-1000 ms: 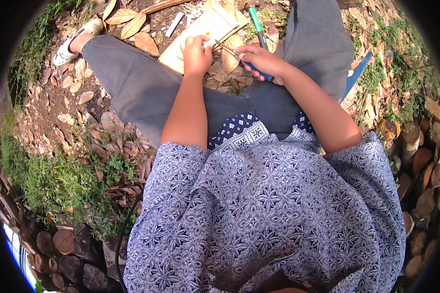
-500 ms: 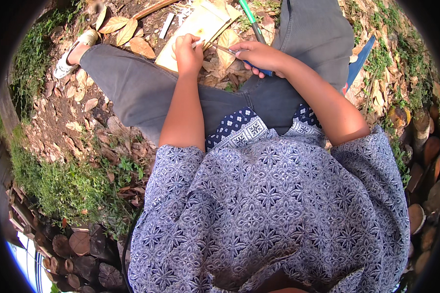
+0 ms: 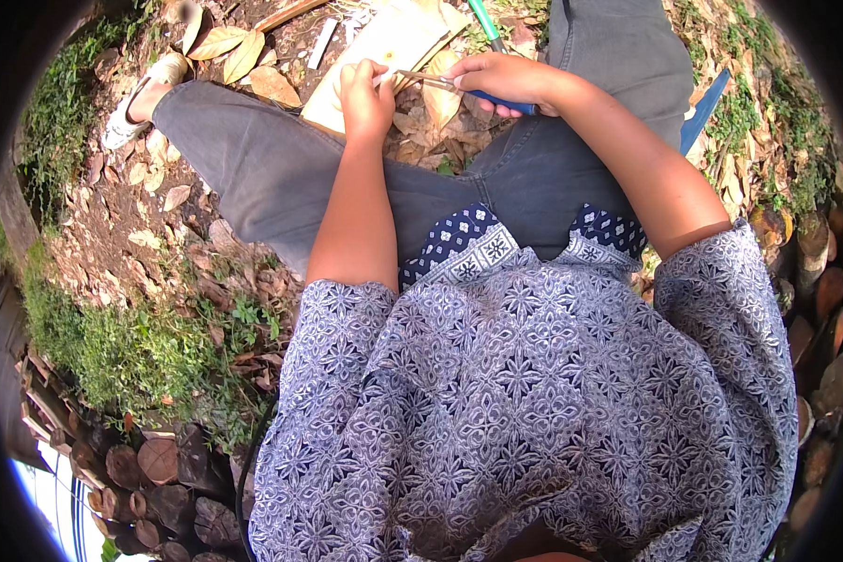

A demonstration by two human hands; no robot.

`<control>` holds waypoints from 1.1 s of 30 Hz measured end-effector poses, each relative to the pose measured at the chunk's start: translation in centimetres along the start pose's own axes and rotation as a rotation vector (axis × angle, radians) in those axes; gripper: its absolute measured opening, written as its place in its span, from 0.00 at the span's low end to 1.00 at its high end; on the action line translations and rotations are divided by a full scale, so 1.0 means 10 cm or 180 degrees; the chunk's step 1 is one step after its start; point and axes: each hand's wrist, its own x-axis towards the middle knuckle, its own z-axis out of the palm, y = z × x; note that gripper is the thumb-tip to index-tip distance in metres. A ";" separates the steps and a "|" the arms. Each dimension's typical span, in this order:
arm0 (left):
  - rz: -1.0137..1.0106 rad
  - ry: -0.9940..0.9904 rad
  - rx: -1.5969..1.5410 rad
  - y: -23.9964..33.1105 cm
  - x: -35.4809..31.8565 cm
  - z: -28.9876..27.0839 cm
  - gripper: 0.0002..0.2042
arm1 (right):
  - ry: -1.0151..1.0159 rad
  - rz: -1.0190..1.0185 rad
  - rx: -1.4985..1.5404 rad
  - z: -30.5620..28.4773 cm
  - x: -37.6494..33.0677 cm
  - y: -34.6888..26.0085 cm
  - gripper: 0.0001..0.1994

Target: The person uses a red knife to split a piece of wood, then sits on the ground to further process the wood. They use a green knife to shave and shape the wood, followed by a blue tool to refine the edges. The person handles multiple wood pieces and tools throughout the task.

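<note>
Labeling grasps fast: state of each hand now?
Left hand: closed, pinching one end of a thin stick.
Right hand: closed on a blue-handled tool.

A short-sleeved blue-and-white patterned shirt [image 3: 534, 403] (floral, tile-like print), grey trousers [image 3: 253, 159] and a pale sandal [image 3: 136, 98]

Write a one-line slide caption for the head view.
Seated on leaf-strewn ground, left hand steadies a thin stick while right hand grips a blue-handled tool.
</note>
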 end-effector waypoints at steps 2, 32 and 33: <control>0.0029 -0.0028 -0.0049 0.02 0.02 0.04 0.09 | 0.0053 0.0023 0.0063 -0.02 -0.02 0.02 0.19; 0.0194 0.0283 0.0054 0.03 0.00 0.03 0.15 | 0.0178 -0.0299 -0.0153 0.14 -0.03 0.23 0.22; 0.0201 0.0296 0.0057 0.03 0.00 0.02 0.15 | 0.0195 -0.0344 -0.0254 0.15 -0.01 0.23 0.22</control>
